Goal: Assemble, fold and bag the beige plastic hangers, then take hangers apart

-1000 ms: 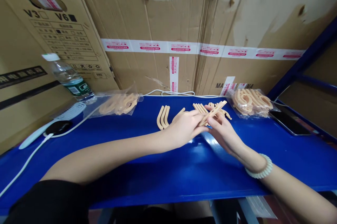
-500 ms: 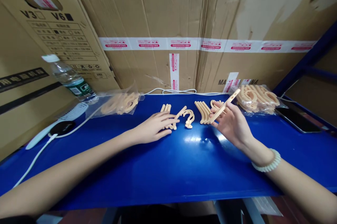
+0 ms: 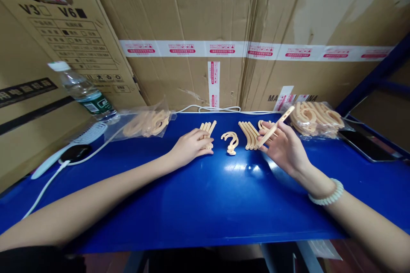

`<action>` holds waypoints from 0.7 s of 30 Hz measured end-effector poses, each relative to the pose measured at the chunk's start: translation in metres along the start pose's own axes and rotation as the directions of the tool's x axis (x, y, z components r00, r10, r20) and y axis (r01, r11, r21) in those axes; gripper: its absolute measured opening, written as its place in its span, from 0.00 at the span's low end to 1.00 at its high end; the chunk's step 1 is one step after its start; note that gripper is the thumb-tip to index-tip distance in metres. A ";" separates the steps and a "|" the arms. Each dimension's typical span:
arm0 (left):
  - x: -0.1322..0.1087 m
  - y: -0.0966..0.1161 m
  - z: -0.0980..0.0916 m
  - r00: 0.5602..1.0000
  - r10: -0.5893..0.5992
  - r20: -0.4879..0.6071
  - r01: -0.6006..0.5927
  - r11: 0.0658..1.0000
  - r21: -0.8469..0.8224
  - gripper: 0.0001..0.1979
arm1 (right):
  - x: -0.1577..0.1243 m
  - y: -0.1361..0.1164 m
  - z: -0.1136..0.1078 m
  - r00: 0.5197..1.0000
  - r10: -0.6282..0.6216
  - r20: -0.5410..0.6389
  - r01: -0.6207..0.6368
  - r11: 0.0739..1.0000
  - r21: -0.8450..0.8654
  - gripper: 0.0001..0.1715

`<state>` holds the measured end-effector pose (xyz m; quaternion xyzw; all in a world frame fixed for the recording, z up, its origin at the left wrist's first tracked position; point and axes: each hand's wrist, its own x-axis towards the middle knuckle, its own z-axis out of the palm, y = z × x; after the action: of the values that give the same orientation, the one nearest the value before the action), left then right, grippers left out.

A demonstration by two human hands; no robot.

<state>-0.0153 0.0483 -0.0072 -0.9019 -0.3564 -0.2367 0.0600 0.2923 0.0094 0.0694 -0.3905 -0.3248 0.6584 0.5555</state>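
My left hand (image 3: 191,148) lies with curled fingers over a row of slim beige strips (image 3: 209,127), covering their lower ends. My right hand (image 3: 285,147) holds one long beige strip (image 3: 276,127) with slots near its upper end, tilted up to the right. Several curved beige strips (image 3: 249,135) lie side by side just left of my right hand. Between the hands rest hook-shaped beige pieces (image 3: 231,142), stacked together. More curved beige pieces (image 3: 264,127) are partly hidden behind my right fingers.
Bags of beige pieces lie at the left (image 3: 149,123) and right (image 3: 315,119) of the blue table (image 3: 192,204). A water bottle (image 3: 91,98), white brush (image 3: 68,147), black puck (image 3: 76,153) with cable and phone (image 3: 367,145) surround them. Cardboard boxes (image 3: 192,12) stand behind.
The slanted strip beside my left hand has moved left against the row. My left fingers have curled over the strips. My right hand still holds its strip in nearly the same pose.
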 end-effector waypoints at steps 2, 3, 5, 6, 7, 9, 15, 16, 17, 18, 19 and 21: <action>0.012 -0.009 0.002 0.999 -0.047 0.021 0.046 0.999 0.020 0.18 | 0.002 -0.001 -0.001 1.000 0.004 -0.010 -0.004 1.000 0.006 0.20; 0.018 -0.013 0.002 0.997 -0.071 0.041 0.070 0.997 0.028 0.18 | 0.002 -0.002 -0.002 1.000 0.006 -0.016 -0.006 1.000 0.009 0.20; 0.028 -0.014 -0.002 0.991 -0.111 0.081 0.108 0.993 0.040 0.19 | 0.004 -0.003 -0.004 1.000 -0.001 -0.030 0.001 1.000 0.010 0.21; 0.033 -0.010 -0.004 0.989 -0.124 0.082 0.121 0.992 0.043 0.20 | 0.005 -0.005 -0.004 0.999 -0.011 -0.035 0.012 1.000 0.005 0.21; 0.036 -0.005 -0.008 0.989 -0.129 0.067 0.127 0.991 0.037 0.22 | 0.006 -0.006 -0.005 0.999 -0.023 -0.037 0.022 1.000 -0.003 0.22; 0.041 0.014 -0.014 0.996 -0.092 -0.002 0.092 0.996 -0.016 0.23 | 0.008 -0.007 -0.007 0.999 -0.040 -0.034 0.040 0.999 -0.021 0.23; 0.050 0.063 -0.005 0.984 0.164 0.075 -0.143 0.962 -0.231 0.14 | 0.009 -0.006 -0.010 0.999 -0.026 -0.031 0.026 0.999 -0.019 0.21; 0.053 0.063 0.000 0.984 0.162 0.071 -0.141 0.961 -0.239 0.10 | 0.009 -0.006 -0.010 0.999 -0.027 -0.024 0.027 0.999 -0.027 0.21; 0.057 0.060 0.006 0.987 0.144 0.066 -0.124 0.962 -0.244 0.08 | 0.009 -0.006 -0.010 0.999 -0.032 -0.018 0.032 0.999 -0.037 0.21; 0.062 0.054 0.011 0.991 0.121 0.060 -0.103 0.964 -0.244 0.08 | 0.008 -0.006 -0.010 0.999 -0.039 -0.011 0.039 0.998 -0.047 0.21; 0.067 0.047 0.016 0.993 0.102 0.060 -0.085 0.967 -0.242 0.07 | 0.008 -0.007 -0.009 0.999 -0.049 -0.005 0.049 0.997 -0.052 0.21; 0.080 0.033 0.022 0.997 0.053 0.062 -0.037 0.973 -0.227 0.06 | 0.007 -0.008 -0.009 0.998 -0.068 0.014 0.069 0.996 -0.058 0.21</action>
<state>0.0656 0.0793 0.0126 -0.9182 -0.3085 -0.2435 -0.0494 0.3032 0.0178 0.0705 -0.3913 -0.3605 0.6315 0.5641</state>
